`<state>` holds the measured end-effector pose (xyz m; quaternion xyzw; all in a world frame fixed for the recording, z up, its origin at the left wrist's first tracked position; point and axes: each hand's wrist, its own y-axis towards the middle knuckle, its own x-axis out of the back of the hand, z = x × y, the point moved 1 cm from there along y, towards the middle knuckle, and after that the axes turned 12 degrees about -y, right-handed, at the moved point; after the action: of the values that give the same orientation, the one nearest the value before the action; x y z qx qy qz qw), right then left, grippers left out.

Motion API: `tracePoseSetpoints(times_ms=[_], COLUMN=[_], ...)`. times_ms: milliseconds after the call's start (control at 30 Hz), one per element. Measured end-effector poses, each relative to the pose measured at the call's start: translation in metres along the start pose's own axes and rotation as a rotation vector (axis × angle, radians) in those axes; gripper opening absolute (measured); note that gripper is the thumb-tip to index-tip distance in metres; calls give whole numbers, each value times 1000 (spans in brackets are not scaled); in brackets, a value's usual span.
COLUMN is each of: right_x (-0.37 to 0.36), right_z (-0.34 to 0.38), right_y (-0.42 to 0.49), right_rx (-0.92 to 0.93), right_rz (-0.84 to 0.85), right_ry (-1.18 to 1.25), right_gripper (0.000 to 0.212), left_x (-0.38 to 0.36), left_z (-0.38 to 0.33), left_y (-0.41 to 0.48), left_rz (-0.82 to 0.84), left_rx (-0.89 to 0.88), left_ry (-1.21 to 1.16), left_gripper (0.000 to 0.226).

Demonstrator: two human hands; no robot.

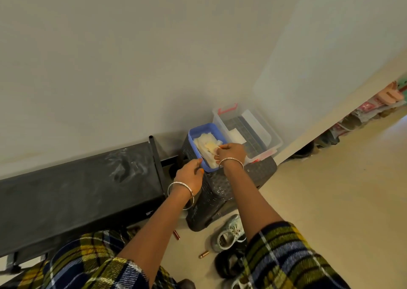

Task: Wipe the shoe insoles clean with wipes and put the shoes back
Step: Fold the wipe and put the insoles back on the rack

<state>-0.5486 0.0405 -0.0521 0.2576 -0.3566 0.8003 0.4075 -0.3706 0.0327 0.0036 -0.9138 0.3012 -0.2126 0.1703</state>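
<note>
Pale floor (330,200) meets a white wall (132,68), with a black rack (77,178) at left. The left hand (189,176) touches the corner of the blue box (199,129) (whether it grips, I cannot tell). Just right, the right hand (231,152) pinches a crumpled white wipe (207,147) in the box. A pale sneaker (229,231) lies below that wrist.

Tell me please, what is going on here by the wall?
A person in plaid sleeves is taking a wipe from a blue box that sits on a dark patterned stool. The right hand pinches the wipe, and the left hand holds the box at its near corner. A white sneaker and a dark shoe lie on the floor beside the stool, not handled at this moment.
</note>
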Motion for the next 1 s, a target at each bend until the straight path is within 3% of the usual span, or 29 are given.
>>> tracePoseSetpoints(times_ms=[67, 267, 500, 667, 1000], right_x=[-8, 1, 15, 9, -31], right_z=[9, 28, 33, 32, 85], right_y=[-4, -23, -69, -152, -288], right_rx=[5, -13, 26, 19, 348], right_rz=[-13, -86, -157, -26, 342], right_ry=[-73, -222, 36, 348, 355], right_gripper=[6, 24, 8, 8, 7], left_x=[-3, -4, 23, 54, 139], left_z=[6, 9, 16, 26, 56], left_y=[3, 8, -12, -60, -180], left_rz=[57, 137, 4, -220, -583], left_rx=[-7, -2, -5, -58, -107], left_ry=[70, 75, -66, -192, -374], left_gripper=[45, 46, 27, 19, 21])
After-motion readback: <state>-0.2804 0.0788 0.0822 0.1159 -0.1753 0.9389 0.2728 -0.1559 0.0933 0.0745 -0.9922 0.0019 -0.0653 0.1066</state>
